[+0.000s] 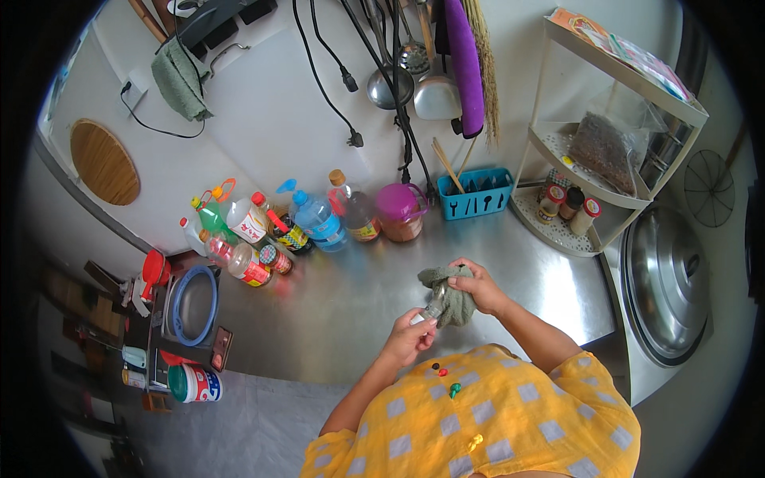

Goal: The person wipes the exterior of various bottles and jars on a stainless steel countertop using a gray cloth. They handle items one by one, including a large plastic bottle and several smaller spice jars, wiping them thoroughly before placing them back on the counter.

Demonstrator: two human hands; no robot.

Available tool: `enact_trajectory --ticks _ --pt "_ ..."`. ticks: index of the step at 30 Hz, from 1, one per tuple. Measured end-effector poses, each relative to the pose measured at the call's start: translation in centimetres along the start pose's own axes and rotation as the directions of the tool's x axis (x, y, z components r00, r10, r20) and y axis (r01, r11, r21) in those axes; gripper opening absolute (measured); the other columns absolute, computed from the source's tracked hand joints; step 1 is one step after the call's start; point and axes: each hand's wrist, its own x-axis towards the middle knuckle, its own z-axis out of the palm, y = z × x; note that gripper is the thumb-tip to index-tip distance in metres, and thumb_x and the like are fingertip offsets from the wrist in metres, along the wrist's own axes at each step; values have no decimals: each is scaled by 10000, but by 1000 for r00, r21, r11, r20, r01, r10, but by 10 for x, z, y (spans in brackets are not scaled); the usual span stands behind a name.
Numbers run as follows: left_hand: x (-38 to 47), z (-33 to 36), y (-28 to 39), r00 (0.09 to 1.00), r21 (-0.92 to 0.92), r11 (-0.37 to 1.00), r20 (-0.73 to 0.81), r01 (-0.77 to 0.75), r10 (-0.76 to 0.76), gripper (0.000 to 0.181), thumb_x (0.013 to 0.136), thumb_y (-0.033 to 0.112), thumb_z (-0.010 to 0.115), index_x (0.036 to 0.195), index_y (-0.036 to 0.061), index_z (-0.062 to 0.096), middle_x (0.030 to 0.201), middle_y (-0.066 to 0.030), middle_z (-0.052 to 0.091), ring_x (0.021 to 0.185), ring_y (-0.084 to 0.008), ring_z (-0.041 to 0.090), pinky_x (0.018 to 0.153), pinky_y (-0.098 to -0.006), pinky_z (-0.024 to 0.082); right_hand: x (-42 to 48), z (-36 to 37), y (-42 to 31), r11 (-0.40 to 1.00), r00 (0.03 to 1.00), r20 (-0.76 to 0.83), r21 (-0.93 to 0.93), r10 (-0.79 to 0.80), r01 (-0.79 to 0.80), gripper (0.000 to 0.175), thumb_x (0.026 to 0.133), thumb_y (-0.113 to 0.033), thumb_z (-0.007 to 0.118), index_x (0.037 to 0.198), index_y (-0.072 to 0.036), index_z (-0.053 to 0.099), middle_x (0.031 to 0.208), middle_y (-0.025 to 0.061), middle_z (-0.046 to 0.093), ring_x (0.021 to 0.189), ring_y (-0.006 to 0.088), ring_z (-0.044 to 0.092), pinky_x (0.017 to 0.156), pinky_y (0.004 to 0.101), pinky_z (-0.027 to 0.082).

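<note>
My left hand [411, 336] holds a small clear glass bottle [434, 309] by its lower end, which bears a pale label. My right hand [475, 287] grips a grey-green cloth [457, 305] that is bunched against the bottle's upper part. Both hands are in front of my body, over the near part of a stainless steel countertop [334, 322]. The cloth partly covers the bottle and hides some of the right fingers.
Along the wall stand a blue pump bottle [317, 221], a purple-lidded jar [401, 218] and a turquoise utensil basket [478, 206]. A corner rack [556, 227] holds spice jars. A domed metal lid [666, 287] lies right; a phone [221, 348] lies left.
</note>
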Motion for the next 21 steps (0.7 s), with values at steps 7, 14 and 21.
enact_trajectory --ticks 7,14,21 --pt "-2 2 8 959 608 771 -51 -192 279 262 802 158 727 999 25 618 721 -14 607 617 -86 549 529 -252 441 -1 -2 -11 811 982 172 -561 -81 165 267 856 -182 690 1069 -57 588 905 52 651 857 150 619 778 311 499" --pt "7 11 -2 828 910 325 33 -256 559 327 716 187 762 966 32 619 798 -147 668 703 -251 654 654 -352 514 -2 18 11 194 871 430 -857 -239 477 254 853 -287 650 992 -78 620 872 115 654 827 304 630 763 410 458" --pt "13 4 -10 810 913 295 62 -282 583 316 699 180 767 931 33 610 787 -163 661 718 -274 666 656 -365 514 -11 26 32 261 904 317 -882 -285 392 249 874 -307 621 973 -79 624 886 112 663 824 312 633 778 413 453"
